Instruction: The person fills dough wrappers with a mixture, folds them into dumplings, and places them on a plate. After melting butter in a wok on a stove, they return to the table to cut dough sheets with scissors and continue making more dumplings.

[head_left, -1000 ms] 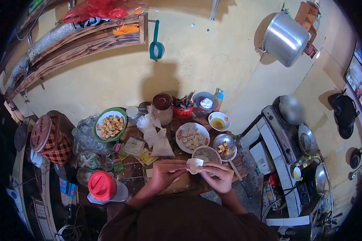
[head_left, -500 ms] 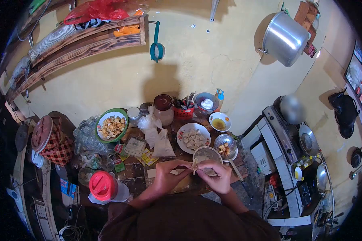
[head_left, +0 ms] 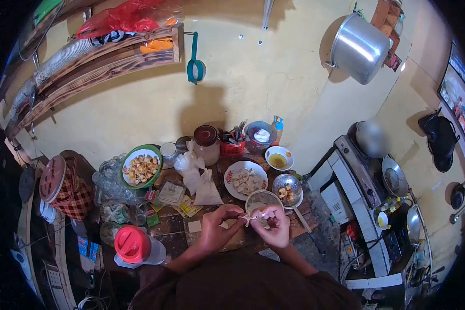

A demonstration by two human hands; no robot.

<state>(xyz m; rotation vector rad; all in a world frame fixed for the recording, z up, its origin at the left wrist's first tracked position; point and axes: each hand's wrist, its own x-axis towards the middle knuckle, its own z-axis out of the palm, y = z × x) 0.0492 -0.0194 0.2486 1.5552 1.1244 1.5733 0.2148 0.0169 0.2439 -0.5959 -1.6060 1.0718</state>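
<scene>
A small pale folded dumpling (head_left: 248,219) is pinched between the fingertips of my two hands, just above the table's front part. My left hand (head_left: 219,227) grips its left side with thumb and forefinger. On the other side my right hand (head_left: 273,226) holds it, fingers curled and thumb at the dough. Right behind the hands stands a round pale-rimmed container (head_left: 264,198), its contents partly hidden. Farther back, a flowered plate (head_left: 231,190) carries several similar dumplings (head_left: 245,181). A pale square piece (head_left: 195,226) lies on the table left of my left hand.
Right of the plate are a skimmer (head_left: 304,219) with fried pieces and a bowl of yellow liquid (head_left: 279,159). To the left stand white bags (head_left: 207,190), a green-rimmed bowl of fried pieces (head_left: 156,178) and a red-lidded jug (head_left: 130,245). A stove (head_left: 359,170) is at right.
Both hands still hold the dumpling. The right fingers have shifted and curl higher around its side. The whole view has shifted slightly.
</scene>
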